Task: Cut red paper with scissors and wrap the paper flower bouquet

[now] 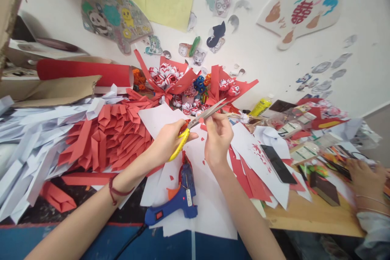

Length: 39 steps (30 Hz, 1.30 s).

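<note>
Scissors: the yellow-handled pair (182, 144) is gripped in the left hand (169, 140), above the white sheets (213, 215) at the middle of the worktop (304, 217); blades look slightly parted.
Right hand (218, 140): fingers pinched narrow, seemingly on a small red scrap (201, 121) beside the blades.
Fingertips: so near the steel, they could be nicked if the scrap slipped mid-cut.
Glue gun (170, 209): lies on the sheets by the worktop's front edge, its switch light glowing red, so probably hot; the nozzle points towards the left hand, and a lowered wrist could be burned.
Cord (129, 243): hangs past the front edge; a snag could drag the gun off.
Red folded pieces (122, 130): a loose heap towards the left end; a forearm's nudge might topple it.
Writing: a red double-happiness character on the right-hand wall fan (300, 20).
Labels: those on the gun and bottle (261, 106) are unreadable.
</note>
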Available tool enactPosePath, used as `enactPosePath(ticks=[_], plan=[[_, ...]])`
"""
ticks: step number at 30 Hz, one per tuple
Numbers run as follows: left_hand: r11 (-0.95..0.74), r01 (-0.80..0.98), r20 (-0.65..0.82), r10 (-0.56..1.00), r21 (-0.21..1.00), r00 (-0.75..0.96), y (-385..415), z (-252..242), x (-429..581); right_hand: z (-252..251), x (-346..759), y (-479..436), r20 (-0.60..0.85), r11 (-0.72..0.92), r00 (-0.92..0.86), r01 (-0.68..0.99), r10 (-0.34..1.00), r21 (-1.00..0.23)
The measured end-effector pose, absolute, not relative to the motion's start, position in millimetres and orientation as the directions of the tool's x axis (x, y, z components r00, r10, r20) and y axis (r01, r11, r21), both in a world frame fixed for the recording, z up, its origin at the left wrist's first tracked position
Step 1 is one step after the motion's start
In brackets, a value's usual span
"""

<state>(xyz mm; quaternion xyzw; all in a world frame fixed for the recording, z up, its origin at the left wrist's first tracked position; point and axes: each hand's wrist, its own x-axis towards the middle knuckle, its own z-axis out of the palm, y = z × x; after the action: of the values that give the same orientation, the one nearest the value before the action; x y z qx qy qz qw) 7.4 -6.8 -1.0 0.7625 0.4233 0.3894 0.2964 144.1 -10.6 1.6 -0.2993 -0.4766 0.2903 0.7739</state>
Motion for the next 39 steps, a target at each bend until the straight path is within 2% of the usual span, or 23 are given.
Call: enactPosePath(ticks=[5,9,13,21,31,35,39], plan=[[-0.392,0.372,0.316,0.915,0.842,0.250,-2.8,3.1,1.7,3.2,146.1,-10.8,0.526,0.593,0.326,-0.151,0.785,-0.791],[-0.372,0.315,0.360,0.928,0.873,0.097,3.9,6.0,-7.0,5.6,149.9,-11.3,0.513,0.568,0.294,-0.146,0.807,-0.810],[-0.385,0.289,0.409,0.912,0.876,-0.023,3.8,11.9,-11.7,6.7,154.0,-12.6,0.526,0.550,0.217,-0.069,0.822,-0.832],[-0.451,-0.002,0.447,0.883,0.892,0.141,-6.1,19.6,-8.8,3.8,156.7,-12.3,0.535,0.535,0.008,0.028,0.845,-0.844],[-0.428,-0.021,0.427,0.894,0.903,0.138,-5.4,17.7,-10.3,4.5,156.2,-12.3,0.550,0.558,-0.099,0.074,0.829,-0.827],[-0.412,0.027,0.411,0.911,0.911,0.047,-4.8,20.6,-10.8,6.1,159.8,-11.5,0.518,0.524,-0.083,0.089,0.852,-0.847],[-0.404,0.024,0.401,0.913,0.914,0.077,-4.3,21.7,-11.3,8.6,163.6,-10.9,0.537,0.541,-0.068,0.116,0.841,-0.833]])
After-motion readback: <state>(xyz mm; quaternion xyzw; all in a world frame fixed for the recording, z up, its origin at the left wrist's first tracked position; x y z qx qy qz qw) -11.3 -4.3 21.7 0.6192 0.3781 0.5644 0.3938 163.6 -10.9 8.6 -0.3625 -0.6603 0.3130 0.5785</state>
